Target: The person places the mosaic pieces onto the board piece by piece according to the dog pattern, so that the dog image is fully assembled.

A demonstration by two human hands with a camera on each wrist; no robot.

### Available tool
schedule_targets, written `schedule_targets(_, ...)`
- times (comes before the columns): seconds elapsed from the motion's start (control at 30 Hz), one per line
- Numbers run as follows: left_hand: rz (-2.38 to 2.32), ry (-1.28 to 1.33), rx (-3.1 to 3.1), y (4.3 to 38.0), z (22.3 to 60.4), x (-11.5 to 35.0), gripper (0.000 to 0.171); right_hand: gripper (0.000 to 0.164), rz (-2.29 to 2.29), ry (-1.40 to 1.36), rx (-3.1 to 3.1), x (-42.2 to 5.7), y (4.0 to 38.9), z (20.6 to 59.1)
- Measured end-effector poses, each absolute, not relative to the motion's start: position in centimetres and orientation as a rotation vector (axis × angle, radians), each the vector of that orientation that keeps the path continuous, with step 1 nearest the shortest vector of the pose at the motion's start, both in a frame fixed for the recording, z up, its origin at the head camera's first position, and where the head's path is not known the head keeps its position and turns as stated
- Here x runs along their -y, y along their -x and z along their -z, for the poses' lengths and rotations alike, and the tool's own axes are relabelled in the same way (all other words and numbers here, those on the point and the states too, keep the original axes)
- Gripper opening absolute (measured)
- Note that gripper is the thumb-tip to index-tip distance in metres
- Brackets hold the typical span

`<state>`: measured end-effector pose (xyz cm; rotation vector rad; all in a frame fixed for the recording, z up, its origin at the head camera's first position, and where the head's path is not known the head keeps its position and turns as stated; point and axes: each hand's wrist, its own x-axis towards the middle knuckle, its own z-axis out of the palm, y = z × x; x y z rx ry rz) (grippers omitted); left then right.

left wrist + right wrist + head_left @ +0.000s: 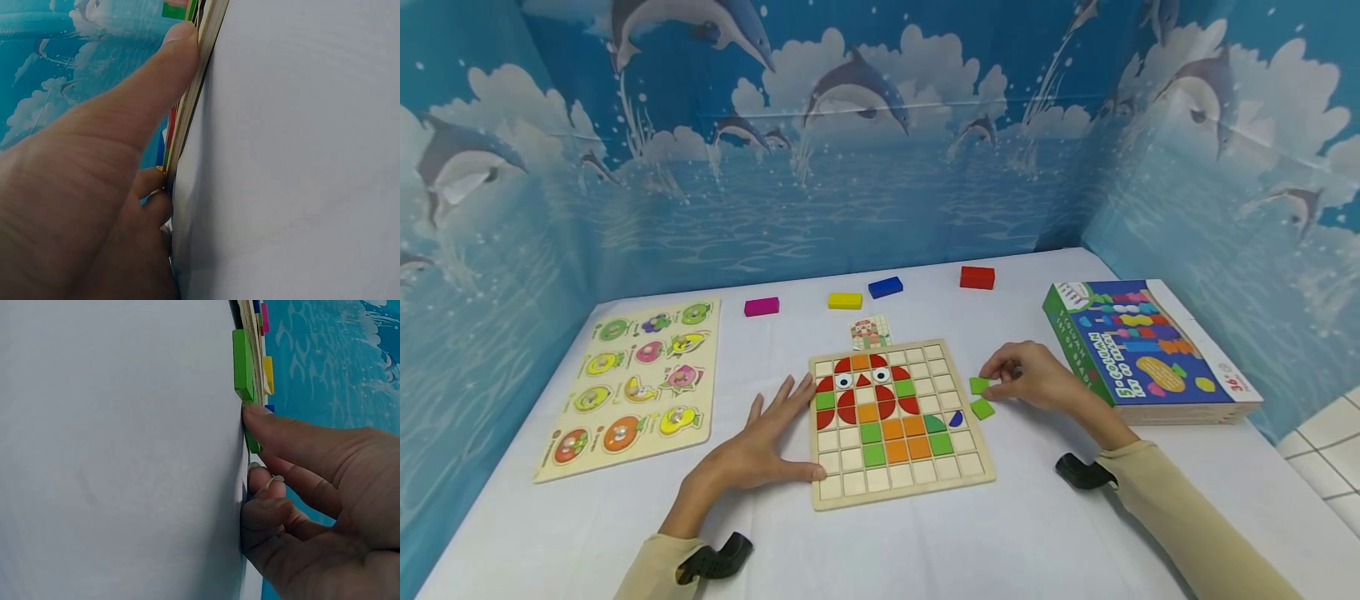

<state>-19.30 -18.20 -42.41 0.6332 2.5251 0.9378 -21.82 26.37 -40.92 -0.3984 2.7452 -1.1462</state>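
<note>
A square wooden grid board lies on the white table, partly filled with red, orange, green and white tiles that form a bird with two eye pieces. Fingers spread, my left hand rests along the board's left edge, its thumb at the lower left corner. On the right, thumb and forefinger of my right hand pinch a green square tile beside the board. A second green tile lies just in front of it. Within the grid sits a blue curved piece, set at an angle.
A small pattern card touches the board's far edge. Behind it are magenta, yellow, blue and red blocks. A fruit puzzle board lies left; a bead-set box stands right.
</note>
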Motion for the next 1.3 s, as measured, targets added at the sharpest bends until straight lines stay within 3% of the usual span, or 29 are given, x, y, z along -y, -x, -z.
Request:
schedule_targets(0.6,-0.945,-0.641,-2.519,19.3,42.3,18.2,0.126,0.013,1.331,0.349,-2.608,-25.1,20.8,39.4)
schedule_targets(1.3,-0.951,-0.639,-2.507,19.3,42.3,18.3,0.124,0.003,1.306,0.83,-2.391,-14.6,16.9,39.1)
